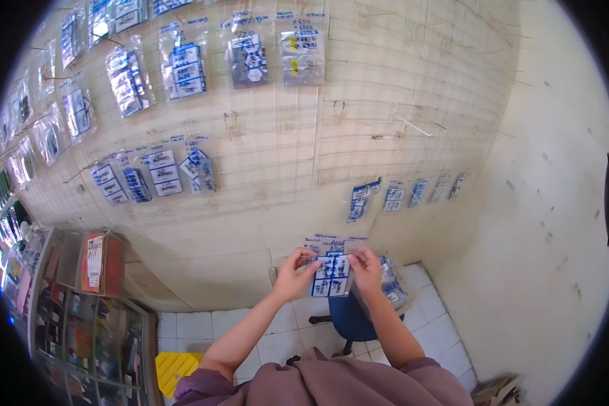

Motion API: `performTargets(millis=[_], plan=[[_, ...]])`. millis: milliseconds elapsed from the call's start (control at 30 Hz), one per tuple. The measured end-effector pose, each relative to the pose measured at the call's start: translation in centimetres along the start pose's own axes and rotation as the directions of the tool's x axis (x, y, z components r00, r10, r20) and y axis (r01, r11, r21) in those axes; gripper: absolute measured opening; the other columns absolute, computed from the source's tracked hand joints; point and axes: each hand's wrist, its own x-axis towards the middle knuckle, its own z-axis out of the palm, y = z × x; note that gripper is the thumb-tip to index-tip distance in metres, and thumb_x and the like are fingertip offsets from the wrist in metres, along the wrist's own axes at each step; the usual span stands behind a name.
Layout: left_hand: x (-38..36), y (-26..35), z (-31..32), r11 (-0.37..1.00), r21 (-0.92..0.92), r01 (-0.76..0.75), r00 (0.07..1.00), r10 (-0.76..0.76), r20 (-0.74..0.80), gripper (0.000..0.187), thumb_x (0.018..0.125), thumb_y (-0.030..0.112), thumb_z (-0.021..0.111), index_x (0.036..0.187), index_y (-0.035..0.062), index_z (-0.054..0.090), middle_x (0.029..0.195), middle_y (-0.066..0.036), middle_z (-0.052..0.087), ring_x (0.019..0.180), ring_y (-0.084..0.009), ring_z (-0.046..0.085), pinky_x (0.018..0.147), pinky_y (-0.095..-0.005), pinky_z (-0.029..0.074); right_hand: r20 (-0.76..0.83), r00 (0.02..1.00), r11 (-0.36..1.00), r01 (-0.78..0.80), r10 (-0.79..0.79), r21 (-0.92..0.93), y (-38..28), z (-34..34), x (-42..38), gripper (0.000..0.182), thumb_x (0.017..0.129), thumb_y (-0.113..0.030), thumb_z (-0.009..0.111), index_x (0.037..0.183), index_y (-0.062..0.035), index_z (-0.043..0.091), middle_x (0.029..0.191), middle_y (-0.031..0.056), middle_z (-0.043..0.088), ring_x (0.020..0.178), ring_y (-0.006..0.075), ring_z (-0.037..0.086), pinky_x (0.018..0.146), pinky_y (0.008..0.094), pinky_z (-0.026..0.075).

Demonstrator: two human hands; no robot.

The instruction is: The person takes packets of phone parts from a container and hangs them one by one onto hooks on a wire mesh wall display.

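Observation:
Between my two hands is a clear plastic bag (331, 277) with blue handwriting near its top and blue-and-white labelled packets inside. My left hand (296, 274) pinches the bag's left edge, thumb on the front. On the opposite edge, my right hand (366, 271) grips it the same way. The bag is held up roughly flat, facing me, in front of the wall rack. Beyond my right hand, more packed bags (392, 287) lie in a pile by a blue chair (350, 321).
A wire grid rack (271, 128) covers the wall, with hooks and rows of hanging bags (186, 71). More small bags (418, 193) hang low on the right. At left stands a glass cabinet (91, 352) with a red box (103, 264) on top. A yellow stool (176, 371) is nearby.

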Motion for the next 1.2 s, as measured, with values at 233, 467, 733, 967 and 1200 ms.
performTargets(millis=[233,467,733,967,1200], plan=[[-2.5,2.5,-6.5,0.994,-0.105,-0.029,0.987,0.012,-0.163,0.013,0.096,0.006,0.065,0.108,0.0017,0.065,0.091,-0.001,0.068,0.078,-0.0018,0.059,0.064,-0.0192,0.048,0.091,0.996,0.990,0.002,-0.015,0.139,-1.5,9.1,-1.4,0.030,0.092,0.001,0.066,0.120,-0.0001,0.055,0.104,0.0092,0.067,0.096,0.0127,0.065,0.086,0.0244,0.052],[-3.3,3.9,-11.0,0.999,-0.045,-0.003,0.945,-0.012,-0.327,0.011,0.097,0.008,0.065,0.106,0.0019,0.065,0.088,-0.001,0.067,0.069,0.0002,0.056,0.053,-0.0172,0.041,0.194,0.969,0.988,-0.149,0.155,-0.042,0.4,13.5,-2.7,0.033,0.088,-0.004,0.074,0.116,-0.0008,0.057,0.101,0.0082,0.068,0.096,0.0144,0.066,0.078,0.0272,0.055],[-1.8,3.4,-13.0,0.991,-0.106,-0.079,0.827,0.006,-0.563,0.012,0.097,0.013,0.066,0.103,0.0029,0.064,0.096,-0.003,0.065,0.069,-0.0012,0.055,0.053,-0.0182,0.041,0.467,0.801,0.927,-0.310,0.374,-0.212,1.1,12.8,-2.7,0.040,0.088,-0.011,0.076,0.123,-0.0003,0.060,0.101,0.0097,0.070,0.086,0.0158,0.068,0.074,0.0307,0.058],[0.8,5.2,-14.1,0.976,-0.217,0.001,0.845,-0.117,-0.522,0.012,0.097,0.017,0.066,0.103,0.0057,0.065,0.099,-0.001,0.065,0.079,-0.0042,0.059,0.062,-0.0207,0.049,0.381,0.874,0.953,-0.273,0.302,-0.129,-1.4,12.5,2.0,0.023,0.089,-0.009,0.074,0.107,0.0016,0.066,0.097,0.0074,0.071,0.084,0.0141,0.068,0.073,0.0292,0.058],[4.6,7.9,-14.5,0.975,-0.189,-0.115,0.829,-0.011,-0.559,0.016,0.097,0.018,0.067,0.100,0.0027,0.067,0.095,0.000,0.065,0.071,-0.0014,0.054,0.057,-0.0195,0.043,0.506,0.845,0.982,-0.184,0.174,-0.029,-4.1,12.9,4.8,0.020,0.090,-0.007,0.073,0.106,0.0025,0.066,0.096,0.0078,0.072,0.086,0.0133,0.069,0.075,0.0279,0.057]])
